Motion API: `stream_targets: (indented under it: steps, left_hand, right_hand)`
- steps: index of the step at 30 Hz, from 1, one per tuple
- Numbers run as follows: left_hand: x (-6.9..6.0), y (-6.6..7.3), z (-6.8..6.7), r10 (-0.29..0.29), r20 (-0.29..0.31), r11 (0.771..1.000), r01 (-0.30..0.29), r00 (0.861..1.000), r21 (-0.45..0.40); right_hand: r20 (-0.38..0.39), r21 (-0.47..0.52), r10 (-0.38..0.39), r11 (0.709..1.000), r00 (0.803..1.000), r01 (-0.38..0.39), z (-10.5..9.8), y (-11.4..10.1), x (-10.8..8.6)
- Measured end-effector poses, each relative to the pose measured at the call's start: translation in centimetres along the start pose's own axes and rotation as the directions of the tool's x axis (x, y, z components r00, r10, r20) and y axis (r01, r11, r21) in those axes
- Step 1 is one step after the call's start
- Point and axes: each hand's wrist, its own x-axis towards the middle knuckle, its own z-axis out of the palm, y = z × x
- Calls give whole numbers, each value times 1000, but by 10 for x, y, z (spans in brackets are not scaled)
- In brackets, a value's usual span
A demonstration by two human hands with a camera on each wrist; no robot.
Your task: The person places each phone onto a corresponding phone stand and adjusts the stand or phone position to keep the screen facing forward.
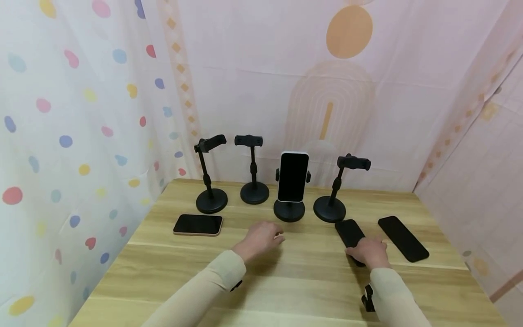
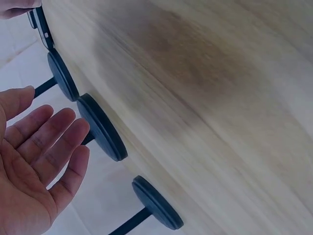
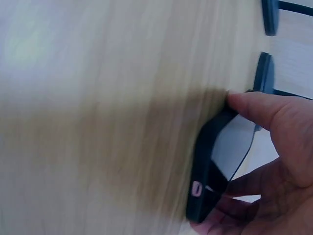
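My right hand (image 1: 371, 251) pinches a black smartphone (image 1: 350, 232) by its long edges, thumb on one side and fingers on the other. In the right wrist view the phone (image 3: 204, 156) shows its end with a charging port; whether it touches the table there I cannot tell. Over the middle of the table hovers my left hand (image 1: 260, 238), fingers loosely bent with nothing in them; its palm (image 2: 24, 181) faces the left wrist camera. Ahead of it, a white-edged phone (image 1: 293, 177) stands upright in the clamp of a black phone stand (image 1: 289, 211).
Two phone stands without phones, one tilted (image 1: 210, 200) and one straight (image 1: 254, 193), are at the back left. Another stand (image 1: 330, 209) is behind the gripped phone. A pink-edged phone (image 1: 198, 225) lies at left, a black phone (image 1: 403, 238) at right. Curtains (image 1: 245, 91) enclose the wooden table (image 1: 302, 290).
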Motion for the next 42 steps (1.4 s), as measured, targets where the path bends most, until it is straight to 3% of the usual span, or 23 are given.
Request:
stream_targets:
  steps: [4, 12, 22, 28, 35, 42]
  left_hand:
    - [1, 3, 1, 19, -7, 1000, -19, 1000, 10]
    - [7, 13, -1, 21, 13, 999, -21, 1000, 40]
    - [11, 24, -5, 55, 0, 998, -55, 999, 18]
    - [16, 25, -9, 68, -11, 997, -68, 998, 37]
    - [26, 36, -17, 99, 0, 994, -99, 995, 43]
    - [35, 45, -26, 129, -59, 990, -125, 990, 69]
  right_hand:
    - [-19, 38, 7, 999, 1000, -7, 1, -2, -5]
    - [-142, 86, 19, 996, 990, -7, 9, 0, -15]
    - [-167, 146, 96, 987, 981, -72, 16, 3, -22]
    - [-220, 173, 98, 983, 971, -60, 17, 0, -24]
    - [-338, 239, 105, 971, 935, -22, 14, -7, -29]
    - [-426, 352, 146, 936, 893, 15, 4, -15, -31]
